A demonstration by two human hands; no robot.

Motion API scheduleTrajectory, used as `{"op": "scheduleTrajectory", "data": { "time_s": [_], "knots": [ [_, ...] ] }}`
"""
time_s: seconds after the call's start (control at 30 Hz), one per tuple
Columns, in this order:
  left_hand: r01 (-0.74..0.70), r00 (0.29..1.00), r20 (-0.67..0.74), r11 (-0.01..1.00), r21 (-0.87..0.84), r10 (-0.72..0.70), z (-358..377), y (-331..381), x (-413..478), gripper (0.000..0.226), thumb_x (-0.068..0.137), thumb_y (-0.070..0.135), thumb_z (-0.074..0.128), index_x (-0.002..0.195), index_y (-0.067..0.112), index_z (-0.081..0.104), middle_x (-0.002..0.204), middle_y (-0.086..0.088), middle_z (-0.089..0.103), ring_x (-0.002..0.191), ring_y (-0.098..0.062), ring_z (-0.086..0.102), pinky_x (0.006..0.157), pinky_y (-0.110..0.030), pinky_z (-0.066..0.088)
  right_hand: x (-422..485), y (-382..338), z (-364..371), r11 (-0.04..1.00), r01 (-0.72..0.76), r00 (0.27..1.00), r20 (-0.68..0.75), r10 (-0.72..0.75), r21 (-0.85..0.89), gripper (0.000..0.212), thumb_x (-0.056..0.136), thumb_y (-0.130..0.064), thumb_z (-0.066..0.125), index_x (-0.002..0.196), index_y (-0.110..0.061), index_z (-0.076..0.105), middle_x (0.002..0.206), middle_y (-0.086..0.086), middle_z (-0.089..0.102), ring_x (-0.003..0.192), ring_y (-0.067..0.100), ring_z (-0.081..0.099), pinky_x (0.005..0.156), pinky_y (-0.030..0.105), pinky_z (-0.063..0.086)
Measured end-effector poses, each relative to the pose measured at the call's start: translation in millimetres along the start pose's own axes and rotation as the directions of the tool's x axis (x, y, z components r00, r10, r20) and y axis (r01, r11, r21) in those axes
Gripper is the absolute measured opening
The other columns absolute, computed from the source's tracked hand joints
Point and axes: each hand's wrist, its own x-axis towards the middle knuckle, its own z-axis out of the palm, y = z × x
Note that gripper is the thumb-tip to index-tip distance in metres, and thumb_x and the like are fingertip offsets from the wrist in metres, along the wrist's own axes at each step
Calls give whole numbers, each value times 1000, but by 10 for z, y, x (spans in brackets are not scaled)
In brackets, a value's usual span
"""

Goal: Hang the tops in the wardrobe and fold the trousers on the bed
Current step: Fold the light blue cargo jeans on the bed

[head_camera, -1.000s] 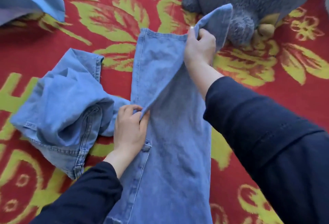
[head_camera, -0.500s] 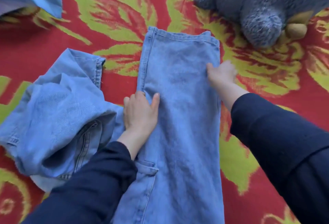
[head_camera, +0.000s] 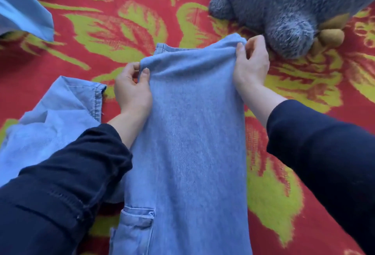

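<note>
Light blue denim trousers [head_camera: 188,143] lie lengthwise down the middle of the red and yellow bedspread [head_camera: 113,23]. My left hand [head_camera: 132,90] pinches the left edge of the far end of the leg, thumb on top. Gripping the right edge is my right hand [head_camera: 251,62], fingers curled over the cloth. Between both hands the far end is lifted off the bed into a fold, and the hem [head_camera: 162,47] shows behind it. A back pocket [head_camera: 138,226] shows near the bottom.
A second crumpled pair of light denim trousers [head_camera: 56,121] lies left of my left arm. Close to my right hand, at the top right, sits a grey plush toy [head_camera: 284,7]. A light blue garment [head_camera: 22,11] reaches in at the top left corner.
Both hands went from pressing flat on the trouser leg to gripping its two edges farther up. The far end of the leg has been raised and drawn toward me into a fold.
</note>
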Motion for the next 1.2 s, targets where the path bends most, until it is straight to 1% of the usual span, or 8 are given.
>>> {"op": "scheduleTrajectory", "data": {
  "time_s": [0.23,0.4,0.6,0.67,0.77,1.0,1.1,1.2],
  "knots": [
    [198,940,198,918,344,-277,240,-214,182,44,81,49,64,87,6,69,89,-11,71,84,-29,66,75,-39,52,118,464,172,944,-285,924,215,317,-166,33,85,-23,62,116,-13,55,98,-4,58,99,17,56,92,32,46],
    [279,910,296,957,77,-290,403,91,436,8,88,23,61,87,18,67,85,-1,68,82,-22,65,80,-39,55,334,233,204,939,-302,921,203,332,-164,0,85,-21,59,85,-21,58,88,-1,57,84,18,51,73,28,41],
    [-14,988,152,965,262,-27,496,0,631,37,88,23,55,124,31,58,111,0,63,105,-24,54,86,-32,41,257,349,278,947,-141,971,147,189,-289,12,92,-34,53,98,-25,56,104,-4,62,111,25,51,90,39,30],
    [-151,970,244,809,567,10,517,-225,511,68,95,28,52,152,34,16,154,-3,30,139,-30,26,107,-45,26,196,586,326,925,-52,954,255,158,-377,24,94,-38,50,113,-24,53,115,0,62,115,26,51,93,41,30],
    [-399,913,362,601,693,190,587,-475,384,54,101,24,36,150,39,19,162,2,5,148,-21,4,114,-48,11,119,789,430,918,54,961,269,58,-393,29,96,-39,43,118,-22,47,122,0,56,121,22,47,90,39,23],
    [-361,867,484,522,773,-117,533,-205,391,56,102,41,18,154,26,3,160,-10,-17,147,-28,-16,118,-50,-4,194,688,243,977,-62,871,467,153,-204,62,91,-35,51,146,-20,27,146,1,42,133,24,41,112,47,29],
    [-468,850,526,476,745,13,369,-135,-298,63,101,47,22,154,17,4,159,-16,-14,147,-27,-14,118,-46,-3,-388,484,10,890,234,884,467,-28,-390,67,96,-25,43,154,-17,12,162,2,10,149,20,7,119,44,4],
    [-649,736,651,466,602,185,-54,-288,-1141,68,95,49,27,151,11,24,159,-17,13,147,-30,11,117,-44,8,-1194,477,-356,790,496,733,661,-159,-360,63,99,-43,28,155,-20,9,162,-5,0,149,12,-8,117,41,-12]
  ]
}}
